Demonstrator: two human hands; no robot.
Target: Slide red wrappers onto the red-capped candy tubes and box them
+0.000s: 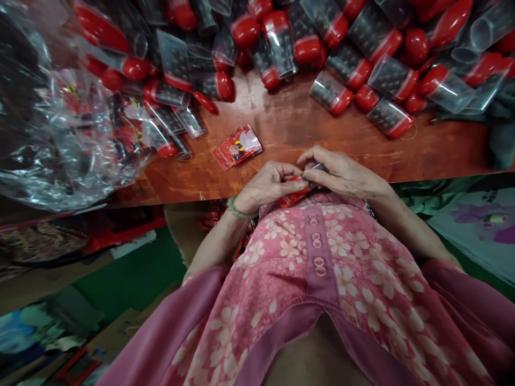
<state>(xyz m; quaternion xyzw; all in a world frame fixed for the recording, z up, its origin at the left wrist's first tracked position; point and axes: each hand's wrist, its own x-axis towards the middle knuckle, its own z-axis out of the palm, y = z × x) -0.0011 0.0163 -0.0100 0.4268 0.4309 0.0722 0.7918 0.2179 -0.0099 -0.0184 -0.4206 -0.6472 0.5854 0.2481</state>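
My left hand (270, 185) pinches a small red printed card (293, 197) between thumb and fingers, just above my lap at the table's front edge. Close against it, my right hand (338, 170) grips a small clear and dark piece (316, 174), mostly covered by my fingers; its exact kind cannot be made out. The card and this piece meet between my fingertips, but whether they are joined is hidden. A short stack of red printed cards (237, 147) lies on the table just beyond my left hand.
Many clear tubes with red caps (392, 78), filled with dark beads, crowd the far side of the brown wooden table (281, 120). A crinkled clear plastic bag (80, 145) holding red cards stands at left. Below the table is an open cardboard box (181, 228).
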